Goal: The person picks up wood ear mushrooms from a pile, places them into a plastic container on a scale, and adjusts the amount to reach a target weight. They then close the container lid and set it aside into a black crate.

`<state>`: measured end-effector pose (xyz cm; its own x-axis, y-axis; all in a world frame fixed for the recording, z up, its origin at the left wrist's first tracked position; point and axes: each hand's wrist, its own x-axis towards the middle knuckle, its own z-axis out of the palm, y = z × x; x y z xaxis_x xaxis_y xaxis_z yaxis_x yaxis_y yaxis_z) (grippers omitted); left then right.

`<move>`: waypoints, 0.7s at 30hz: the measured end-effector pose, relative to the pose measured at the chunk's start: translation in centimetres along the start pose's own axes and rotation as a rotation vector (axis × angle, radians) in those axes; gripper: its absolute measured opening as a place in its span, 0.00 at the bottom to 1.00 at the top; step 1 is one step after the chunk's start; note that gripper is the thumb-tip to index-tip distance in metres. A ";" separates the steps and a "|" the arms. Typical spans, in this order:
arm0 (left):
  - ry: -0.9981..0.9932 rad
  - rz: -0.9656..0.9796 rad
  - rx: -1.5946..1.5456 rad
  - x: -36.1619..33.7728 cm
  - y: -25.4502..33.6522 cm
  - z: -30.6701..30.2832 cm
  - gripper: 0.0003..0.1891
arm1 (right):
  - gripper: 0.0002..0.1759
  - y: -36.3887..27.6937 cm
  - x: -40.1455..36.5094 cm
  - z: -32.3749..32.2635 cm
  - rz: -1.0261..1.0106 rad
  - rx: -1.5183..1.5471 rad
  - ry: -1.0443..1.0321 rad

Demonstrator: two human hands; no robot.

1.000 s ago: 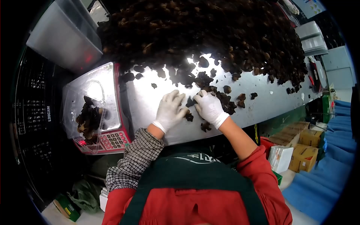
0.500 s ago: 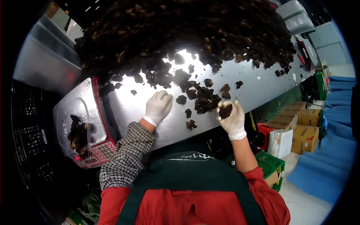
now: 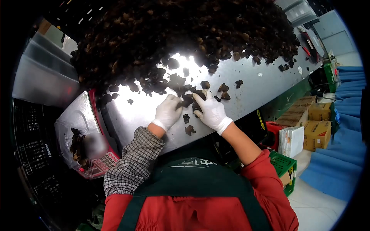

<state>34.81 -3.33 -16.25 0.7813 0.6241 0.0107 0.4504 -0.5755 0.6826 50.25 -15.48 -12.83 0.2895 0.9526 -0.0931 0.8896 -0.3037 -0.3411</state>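
Both my hands wear pale gloves and work low over the metal table. My right hand curls over a small clump of dark wood ear mushrooms, thumb and fingers closed around it. Beside it, my left hand is closed with its fingers bent under, the fingertips next to a wood ear mushroom; what they hold, if anything, is hidden. Loose pieces lie around, among them a small dark piece and a brownish ragged piece nearer me.
A big heap of wood ear mushrooms covers the back of the metal table. At left, a red-rimmed scale carries a clear plastic box with mushrooms. Stacked clear containers stand behind it. Cardboard boxes and a green crate are at right.
My right hand has moved left, from holding up one dark piece to closing over the clump beside my left hand. My left hand has shifted slightly right. The view has tilted a little.
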 end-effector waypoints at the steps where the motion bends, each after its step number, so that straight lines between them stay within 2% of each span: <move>1: 0.059 -0.017 -0.101 -0.1 -0.4 -0.3 0.10 | 0.28 0.6 0.5 0.3 -0.009 0.023 0.005; 3: 0.125 -0.173 -0.322 -0.4 -1.2 -0.8 0.09 | 0.21 2.6 1.2 1.1 0.008 0.090 0.076; 5: 0.175 -0.206 -0.480 -0.7 -1.2 -1.2 0.09 | 0.18 4.3 1.2 1.1 -0.079 0.310 0.382; 7: 0.138 -0.120 -0.468 -0.8 0.5 -2.1 0.08 | 0.14 4.1 0.9 -2.6 0.423 1.023 0.153; 9: 0.084 0.023 -0.347 -0.6 1.5 -2.0 0.08 | 0.12 6.1 0.5 -4.0 0.467 1.556 0.253; 11: -0.052 0.077 -0.319 -0.6 2.9 -1.3 0.09 | 0.12 7.7 -0.8 -4.1 0.371 1.921 0.295; 12: -0.097 0.187 -0.211 -0.4 3.1 -0.6 0.09 | 0.12 8.2 -1.4 -4.2 0.384 1.867 0.269; 16: -0.283 0.297 0.087 -0.2 4.4 2.6 0.08 | 0.12 8.1 -3.9 -3.7 0.461 1.470 0.146; 18: -0.236 0.315 0.192 0.1 4.7 3.6 0.08 | 0.12 6.7 -4.1 -4.1 0.537 1.220 0.022; 19: -0.214 0.324 0.244 0.2 4.7 4.0 0.08 | 0.14 6.6 -3.9 -2.6 0.337 0.885 0.080; 21: -0.131 0.286 0.140 0.4 4.1 4.1 0.07 | 0.17 5.7 -3.7 -1.1 0.004 0.499 0.238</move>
<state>38.73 -7.62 -16.40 0.9292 0.3591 0.0871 0.2528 -0.7898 0.5588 54.67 -20.81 -13.38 0.4160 0.9040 0.0988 0.6297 -0.2079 -0.7485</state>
